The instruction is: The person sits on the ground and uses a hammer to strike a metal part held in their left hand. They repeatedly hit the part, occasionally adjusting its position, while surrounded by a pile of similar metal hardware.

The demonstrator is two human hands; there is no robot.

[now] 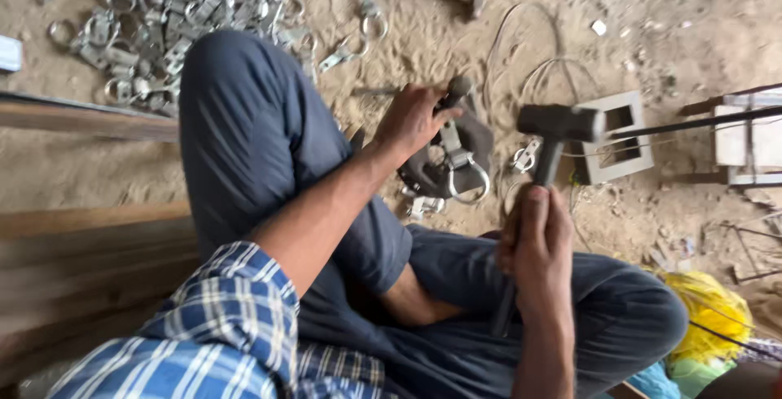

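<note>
Metal clamp [458, 167] rests on dark block [440, 173] on sandy ground before seated worker. Left hand [414, 119] grips punch [453, 94] upright over clamp. Right hand [533, 240] clenches hammer [560, 124], raised. Striking step apparently in hand; blow needs square aim at punch head. Clamp pile [171, 16] behind knee.

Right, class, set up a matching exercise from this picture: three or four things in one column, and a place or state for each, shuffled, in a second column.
Things:
1. hammer
2. metal clamp
3. pile of metal clamps
4. yellow bag

Places or states:
A. heaped on the sand at the top left
B. gripped by the handle in the right hand
C. at the lower right edge, beside the knee
D. steadied under the left hand

Pairs: 1-B, 2-D, 3-A, 4-C
</note>
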